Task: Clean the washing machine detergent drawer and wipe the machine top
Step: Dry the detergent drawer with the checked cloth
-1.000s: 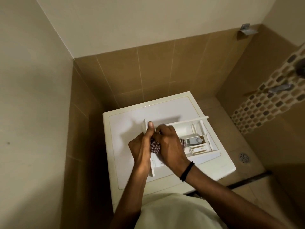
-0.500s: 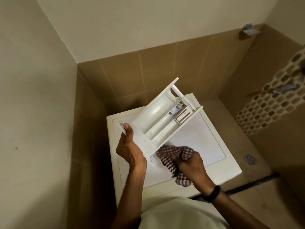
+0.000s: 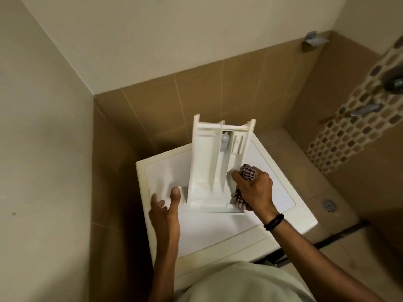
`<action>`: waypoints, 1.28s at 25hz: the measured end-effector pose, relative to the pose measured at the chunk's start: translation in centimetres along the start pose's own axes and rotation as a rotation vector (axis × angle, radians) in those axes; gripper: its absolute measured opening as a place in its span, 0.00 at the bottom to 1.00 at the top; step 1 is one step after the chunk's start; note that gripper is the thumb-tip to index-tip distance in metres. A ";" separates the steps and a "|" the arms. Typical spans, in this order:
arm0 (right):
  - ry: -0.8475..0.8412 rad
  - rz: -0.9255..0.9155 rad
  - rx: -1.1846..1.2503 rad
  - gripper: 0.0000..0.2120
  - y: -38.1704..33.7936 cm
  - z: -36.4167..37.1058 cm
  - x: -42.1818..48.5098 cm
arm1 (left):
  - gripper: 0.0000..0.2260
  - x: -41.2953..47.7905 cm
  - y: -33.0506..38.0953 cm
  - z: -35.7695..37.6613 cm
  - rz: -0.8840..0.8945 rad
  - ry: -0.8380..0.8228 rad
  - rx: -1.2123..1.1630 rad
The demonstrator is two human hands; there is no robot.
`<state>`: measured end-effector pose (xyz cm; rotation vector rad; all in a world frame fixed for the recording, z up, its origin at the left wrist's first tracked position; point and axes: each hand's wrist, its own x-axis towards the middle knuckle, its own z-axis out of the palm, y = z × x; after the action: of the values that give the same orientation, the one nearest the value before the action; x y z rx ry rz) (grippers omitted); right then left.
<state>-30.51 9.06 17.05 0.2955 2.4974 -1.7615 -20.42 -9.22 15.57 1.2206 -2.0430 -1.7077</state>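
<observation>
- Drawer [image 3: 207, 171]: a second ago it lay flat on the machine top [image 3: 277, 192] with both hands in it. Now it stands on its front panel near the top's front edge. Its far end is raised and leans toward the tiled wall [image 3: 218, 94], and the compartments face the person.
- Left hand [image 3: 165, 208]: the fingers are spread and loose, with the thumb touching the panel's left end. It steadies the drawer now, where half a second ago it carried it.
- Right hand [image 3: 255, 188]: it is closed round the bunched checked cloth [image 3: 247, 172], just beside the drawer's right wall and outside the compartments.
- Meaning for the task: the inner channels are exposed for wiping. The drawer is probably only partly cleaned, and the top does not look wiped yet.
- Edges and room: the left wall [image 3: 43, 149] stands close to the machine, so there is little elbow room on that side. Open floor lies to the right. The propped drawer rests on a narrow edge and could tip if the thumb leaves it.
</observation>
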 end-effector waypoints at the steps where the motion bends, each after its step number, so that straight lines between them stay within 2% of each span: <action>1: 0.004 -0.090 -0.063 0.17 -0.2 -0.3 0.2 | 0.49 0.3 0.0 -0.7 0.053 0.014 0.057; 2: -0.012 -0.164 -0.106 0.18 -0.3 -0.4 0.4 | 0.49 0.3 0.4 -1.2 0.145 -0.004 0.086; 4: -0.074 -0.248 -0.161 0.19 -0.3 -0.2 0.4 | 0.45 0.6 1.4 -1.1 0.303 -0.159 0.090; 6: -0.148 -0.283 -0.154 0.19 -0.6 -0.1 0.5 | 0.42 0.6 2.4 0.0 0.362 -0.271 0.031; 10: -0.271 -0.256 -0.065 0.17 -1.4 -0.6 0.6 | 0.41 0.2 2.8 1.5 0.320 -0.234 -0.200; 13: -0.327 -0.208 -0.010 0.14 -1.5 -1.3 0.2 | 0.24 -0.1 2.8 1.9 0.271 -0.252 -0.401; 15: -0.249 -0.337 -0.123 0.08 -0.4 -1.9 -0.4 | 0.16 -0.3 3.3 2.2 0.326 -0.215 -0.459; 16: -0.203 -0.436 -0.224 0.09 0.5 -2.2 -0.9 | 0.14 -0.5 3.7 2.3 0.346 -0.181 -0.486; 18: -0.167 -0.592 -0.436 0.22 2.2 -2.1 -1.9 | 0.13 -0.6 4.5 2.3 0.335 -0.107 -0.571; 20: -0.164 -0.677 -0.570 0.30 3.5 -1.0 -2.7 | 0.14 -0.8 5.1 2.5 0.347 -0.068 -0.628; 23: -0.206 -0.741 -0.605 0.25 3.7 0.6 -4.4 | 0.11 -1.4 5.4 2.7 0.495 -0.085 -0.529; 24: -0.258 -0.777 -0.596 0.23 3.5 1.0 -5.4 | 0.12 -1.6 5.3 2.9 0.515 -0.069 -0.496; 28: -0.666 -1.058 -0.559 0.20 3.0 1.4 -9.6 | 0.11 -1.9 5.1 3.7 0.496 0.006 -0.533; 30: -0.625 -1.073 -0.569 0.18 3.5 0.6 -6.7 | 0.12 -2.1 5.2 3.4 0.503 0.011 -0.597; 32: -0.419 -0.951 -0.558 0.18 3.7 -0.7 -2.3 | 0.12 -2.3 5.5 3.1 0.493 0.022 -0.610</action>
<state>-27.48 10.63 14.20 -1.3148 2.7840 -0.9605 -23.38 -5.51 20.25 0.4905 -1.4565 -1.8285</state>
